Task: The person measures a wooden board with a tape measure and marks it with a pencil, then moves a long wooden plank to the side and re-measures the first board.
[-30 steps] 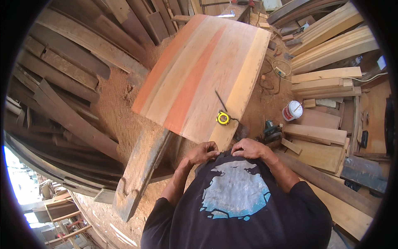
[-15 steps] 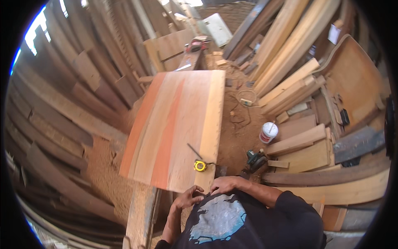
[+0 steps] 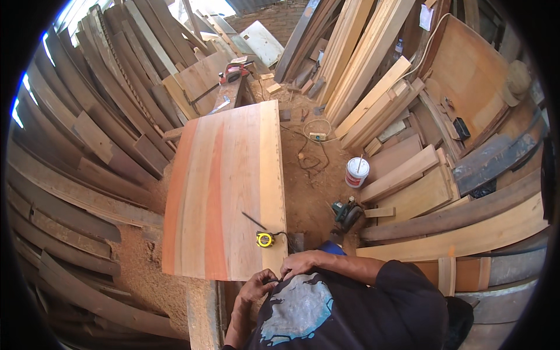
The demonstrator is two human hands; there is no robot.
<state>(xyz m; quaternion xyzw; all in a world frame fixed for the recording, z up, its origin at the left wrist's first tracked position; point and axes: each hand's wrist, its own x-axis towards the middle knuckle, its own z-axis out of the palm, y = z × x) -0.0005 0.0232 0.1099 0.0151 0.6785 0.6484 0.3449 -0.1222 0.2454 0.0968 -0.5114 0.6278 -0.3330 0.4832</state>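
My left hand (image 3: 257, 286) and my right hand (image 3: 298, 264) are close together in front of my dark shirt, at the near edge of a wide wooden panel (image 3: 240, 175). The fingers of both are bent inward and closed; what they pinch is too small or hidden by the shirt. The panel is made of joined strips, some reddish, some pale. On it, just beyond my hands, sits a yellow and black tape measure (image 3: 265, 239). A dark pencil (image 3: 253, 220) lies slanted beside the tape measure.
A green circular saw (image 3: 348, 214) and a white bucket (image 3: 357, 171) stand right of the panel. A cord (image 3: 315, 158) lies on the sawdust floor. Beyond the panel, a red power tool (image 3: 234, 71) rests on a beam. Boards lean along the left (image 3: 93, 140) and the right (image 3: 361, 58).
My view has shifted, so the panel, bucket and saw appear further left. Both hands stay close together at my shirt, fingers still bent. The tape measure and pencil keep their places on the panel.
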